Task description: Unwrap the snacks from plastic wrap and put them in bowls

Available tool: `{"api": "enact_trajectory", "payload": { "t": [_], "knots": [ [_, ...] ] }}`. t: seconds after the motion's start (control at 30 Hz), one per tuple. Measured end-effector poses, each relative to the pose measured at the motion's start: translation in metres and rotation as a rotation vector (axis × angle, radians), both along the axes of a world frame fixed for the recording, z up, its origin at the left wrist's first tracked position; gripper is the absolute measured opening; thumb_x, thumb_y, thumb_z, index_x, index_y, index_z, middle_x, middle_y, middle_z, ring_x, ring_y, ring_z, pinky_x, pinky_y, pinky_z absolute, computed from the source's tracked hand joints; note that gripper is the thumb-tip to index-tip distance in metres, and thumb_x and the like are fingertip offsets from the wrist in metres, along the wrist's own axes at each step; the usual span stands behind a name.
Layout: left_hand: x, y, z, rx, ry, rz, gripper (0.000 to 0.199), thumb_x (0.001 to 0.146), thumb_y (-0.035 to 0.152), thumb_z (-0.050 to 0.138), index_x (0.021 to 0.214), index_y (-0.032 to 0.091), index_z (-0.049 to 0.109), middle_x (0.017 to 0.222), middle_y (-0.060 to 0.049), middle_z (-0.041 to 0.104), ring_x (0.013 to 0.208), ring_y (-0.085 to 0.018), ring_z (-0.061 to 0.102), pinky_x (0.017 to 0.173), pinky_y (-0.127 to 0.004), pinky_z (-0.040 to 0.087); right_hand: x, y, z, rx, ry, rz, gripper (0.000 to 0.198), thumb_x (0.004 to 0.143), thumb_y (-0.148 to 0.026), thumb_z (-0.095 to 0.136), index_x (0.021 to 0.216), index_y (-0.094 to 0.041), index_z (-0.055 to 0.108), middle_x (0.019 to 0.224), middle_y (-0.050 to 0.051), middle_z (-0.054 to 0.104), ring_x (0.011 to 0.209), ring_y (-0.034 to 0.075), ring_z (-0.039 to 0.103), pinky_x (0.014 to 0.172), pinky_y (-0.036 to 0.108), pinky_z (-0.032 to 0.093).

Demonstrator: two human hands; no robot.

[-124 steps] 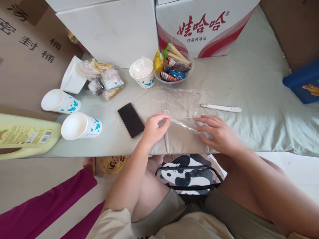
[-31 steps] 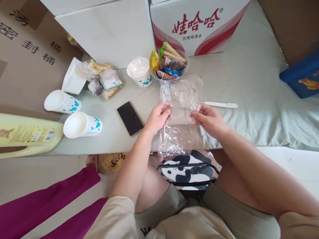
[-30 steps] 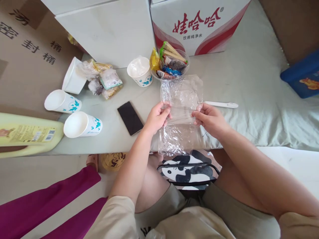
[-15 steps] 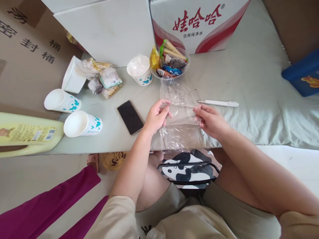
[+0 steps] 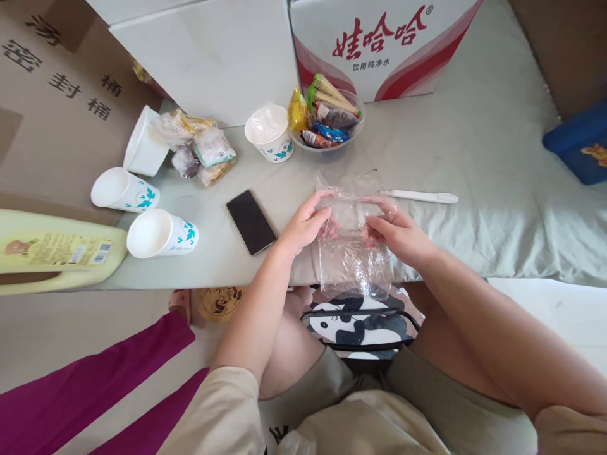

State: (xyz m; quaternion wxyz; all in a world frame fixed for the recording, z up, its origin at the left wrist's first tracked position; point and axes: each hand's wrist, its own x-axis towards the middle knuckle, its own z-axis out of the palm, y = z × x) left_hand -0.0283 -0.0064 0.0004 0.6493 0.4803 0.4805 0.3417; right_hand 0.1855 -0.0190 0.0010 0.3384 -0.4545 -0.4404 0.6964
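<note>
A clear plastic bag hangs between my two hands, its lower end drooping past the table's front edge. My left hand grips its left side, with some fingers behind or inside the film. On the right side my right hand is closed on the same bag, fingertips showing through it. Just beyond my right hand lies a slim white utility knife. A black phone rests left of my left hand.
Two paper cups lie tipped at the left, near a yellow jug. Wrapped snacks, a white paper tub and a clear bowl of packets stand behind. Cartons line the back. Another person's purple trouser leg shows below.
The bag has been drawn toward me and its upper part no longer reaches the bowl. My fingers have moved further under or into the film, and the bag looks more spread open.
</note>
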Motion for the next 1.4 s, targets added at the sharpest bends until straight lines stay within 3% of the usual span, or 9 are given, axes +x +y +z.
{"api": "enact_trajectory", "payload": {
  "t": [0.1,0.2,0.33,0.43,0.53,0.73,0.97,1.13,1.4],
  "knots": [
    [-0.003,-0.01,0.006,0.098,-0.123,-0.046,0.04,0.087,0.048,0.066,0.117,0.026,0.055,0.065,0.005,0.066,0.047,-0.011,0.062,0.046,-0.02,0.042,0.004,-0.005,0.005,0.071,0.118,0.013,0.05,0.079,-0.045,0.071,0.123,-0.032,0.052,0.067,-0.008,0.065,0.047,0.013,0.057,0.049,0.028,0.044],
    [-0.006,-0.018,0.008,0.149,-0.2,-0.06,0.043,0.08,0.051,0.075,0.11,0.025,0.058,0.071,0.004,0.067,0.051,-0.01,0.063,0.051,-0.023,0.046,0.008,-0.007,0.006,0.119,0.149,0.034,0.029,0.078,-0.05,0.071,0.089,-0.026,0.059,0.072,-0.003,0.065,0.049,0.012,0.056,0.049,0.029,0.043],
    [-0.008,-0.005,-0.004,0.171,-0.117,0.019,0.021,0.075,0.035,0.077,0.087,0.019,0.069,0.076,0.001,0.068,0.061,-0.009,0.061,0.059,-0.024,0.048,0.009,0.002,0.001,0.122,0.062,0.018,0.033,0.069,-0.048,0.08,0.067,-0.023,0.058,0.068,0.0,0.06,0.055,0.012,0.055,0.052,0.029,0.042],
    [-0.01,0.008,-0.013,0.254,-0.016,0.054,0.006,0.075,0.023,0.07,0.077,0.018,0.073,0.083,-0.003,0.072,0.075,-0.012,0.063,0.07,-0.026,0.049,0.009,0.009,0.001,0.133,0.046,-0.058,0.031,0.058,-0.041,0.085,0.065,-0.023,0.061,0.094,0.004,0.066,0.071,0.014,0.059,0.056,0.028,0.045],
    [-0.014,0.011,-0.013,0.328,0.002,0.074,0.02,0.077,0.023,0.06,0.084,0.019,0.078,0.097,-0.007,0.073,0.087,-0.017,0.064,0.076,-0.03,0.05,0.011,0.013,0.003,0.089,0.046,-0.186,0.031,0.057,-0.036,0.084,0.08,-0.026,0.066,0.118,0.002,0.064,0.085,0.017,0.062,0.065,0.03,0.052],
    [-0.013,0.0,-0.005,0.477,0.115,0.115,0.019,0.082,0.036,0.065,0.086,0.021,0.077,0.107,-0.008,0.068,0.101,-0.021,0.062,0.082,-0.033,0.05,0.015,0.015,-0.004,0.012,-0.006,-0.218,0.055,0.075,-0.048,0.071,0.125,-0.034,0.053,0.091,0.001,0.066,0.076,0.019,0.066,0.07,0.038,0.053],
    [-0.001,-0.004,-0.01,0.231,-0.187,0.149,0.07,0.065,0.042,0.087,0.128,0.031,0.058,0.122,-0.006,0.068,0.105,-0.02,0.066,0.088,-0.032,0.052,0.009,0.01,-0.001,0.13,-0.013,-0.268,0.068,0.066,-0.032,0.078,0.128,-0.035,0.051,0.068,-0.007,0.054,0.062,0.015,0.055,0.067,0.034,0.049],
    [0.009,-0.002,-0.017,0.021,-0.249,0.072,0.045,0.069,0.044,0.084,0.102,0.02,0.065,0.097,-0.006,0.075,0.095,-0.022,0.072,0.09,-0.037,0.054,0.011,0.012,0.0,0.056,0.061,-0.267,0.043,0.067,-0.045,0.079,0.102,-0.032,0.059,0.081,-0.003,0.062,0.07,0.016,0.06,0.069,0.034,0.05],
    [0.011,-0.001,-0.017,0.105,-0.06,0.129,0.033,0.088,0.051,0.067,0.106,0.024,0.061,0.082,-0.001,0.072,0.074,-0.014,0.071,0.065,-0.024,0.053,0.007,0.007,-0.005,-0.01,0.047,-0.169,0.034,0.067,-0.047,0.084,0.08,-0.024,0.062,0.085,0.002,0.072,0.076,0.018,0.067,0.075,0.036,0.056]
  ]
}}
